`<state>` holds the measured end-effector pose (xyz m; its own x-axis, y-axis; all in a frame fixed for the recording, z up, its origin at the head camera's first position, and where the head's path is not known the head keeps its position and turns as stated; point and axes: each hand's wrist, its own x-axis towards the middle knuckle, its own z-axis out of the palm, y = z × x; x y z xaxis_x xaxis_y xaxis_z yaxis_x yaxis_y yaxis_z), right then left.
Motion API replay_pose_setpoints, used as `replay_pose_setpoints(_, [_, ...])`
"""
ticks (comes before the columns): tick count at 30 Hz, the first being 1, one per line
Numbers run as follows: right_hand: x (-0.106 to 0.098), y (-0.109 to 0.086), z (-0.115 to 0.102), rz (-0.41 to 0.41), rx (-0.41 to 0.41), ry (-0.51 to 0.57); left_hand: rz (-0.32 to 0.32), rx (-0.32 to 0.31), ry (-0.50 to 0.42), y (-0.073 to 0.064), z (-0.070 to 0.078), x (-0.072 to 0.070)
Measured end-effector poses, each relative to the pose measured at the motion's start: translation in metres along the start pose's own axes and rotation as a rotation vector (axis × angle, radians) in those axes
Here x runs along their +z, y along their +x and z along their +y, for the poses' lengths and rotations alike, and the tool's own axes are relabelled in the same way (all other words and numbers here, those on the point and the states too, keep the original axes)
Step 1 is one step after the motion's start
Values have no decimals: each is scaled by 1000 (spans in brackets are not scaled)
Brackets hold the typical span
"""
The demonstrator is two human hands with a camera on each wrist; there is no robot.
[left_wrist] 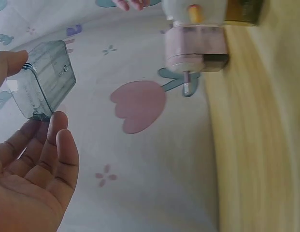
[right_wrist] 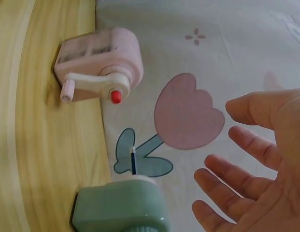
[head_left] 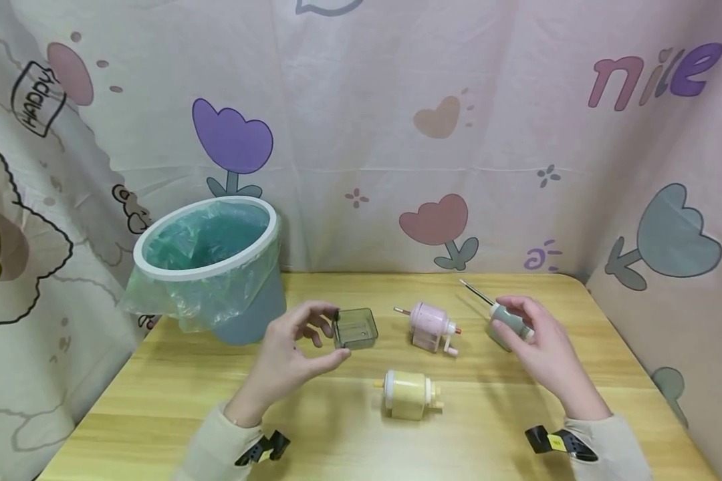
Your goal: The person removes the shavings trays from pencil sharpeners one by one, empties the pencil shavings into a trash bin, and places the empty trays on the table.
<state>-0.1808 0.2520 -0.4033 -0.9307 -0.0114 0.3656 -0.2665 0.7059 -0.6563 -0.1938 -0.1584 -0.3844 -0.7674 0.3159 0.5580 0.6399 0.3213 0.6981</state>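
Observation:
My left hand (head_left: 291, 347) holds a see-through grey shavings drawer (head_left: 356, 325) between thumb and fingers at its left end. In the left wrist view the drawer (left_wrist: 55, 77) is raised in front of the curtain, nothing visible inside. My right hand (head_left: 538, 347) is around the green pencil sharpener (head_left: 511, 318) in the head view. The right wrist view shows its fingers spread, apart from the sharpener (right_wrist: 121, 208). A dark pencil (head_left: 476, 292) sticks out of that sharpener. Between the hands lies a pink crank sharpener (head_left: 428, 324) with a pencil through it.
Nearer the front lies a yellow pencil sharpener (head_left: 407, 395), a yellow pencil end protruding at its left. A blue bin (head_left: 253, 314) with a white rim and green liner bag stands at the back left. A printed curtain (head_left: 349, 133) hangs behind the wooden table (head_left: 337, 441).

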Motion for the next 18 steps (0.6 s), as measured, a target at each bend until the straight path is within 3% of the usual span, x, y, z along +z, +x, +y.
replay_pose_setpoints(9, [4, 0, 18, 6, 33, -55, -11, -92, -44, -2, -7, 13])
replay_pose_setpoints(18, [10, 3, 35, -8, 110, -72, -37, -129, -56, -4, -13, 19])
